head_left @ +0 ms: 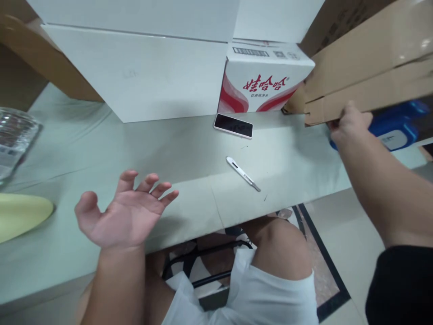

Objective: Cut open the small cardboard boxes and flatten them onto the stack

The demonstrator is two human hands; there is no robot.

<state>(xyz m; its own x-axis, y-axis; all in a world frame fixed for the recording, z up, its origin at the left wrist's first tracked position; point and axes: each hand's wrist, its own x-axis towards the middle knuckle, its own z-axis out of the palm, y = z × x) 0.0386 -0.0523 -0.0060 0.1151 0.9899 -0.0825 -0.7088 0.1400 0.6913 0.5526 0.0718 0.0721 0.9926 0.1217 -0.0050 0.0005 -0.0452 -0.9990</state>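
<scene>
My left hand (126,212) is palm up over the table (182,158), fingers spread and slightly curled, holding nothing. At the right, my right hand (352,122) grips the lower edge of a cardboard box (358,85). A blue object with a white label (394,128) shows beneath that box, behind my right wrist. Between my hands lies a white pen-like cutter (242,174) with a grey tip. Farther back, a phone (233,126) with a dark screen lies before a white and red carton (265,85).
Tall white panels (145,72) stand along the back. A brown cardboard piece (50,58) is at the back left. On the left lie a clear plastic-wrapped item (15,140) and a yellow-green object (23,215). The table's front edge runs above my knees.
</scene>
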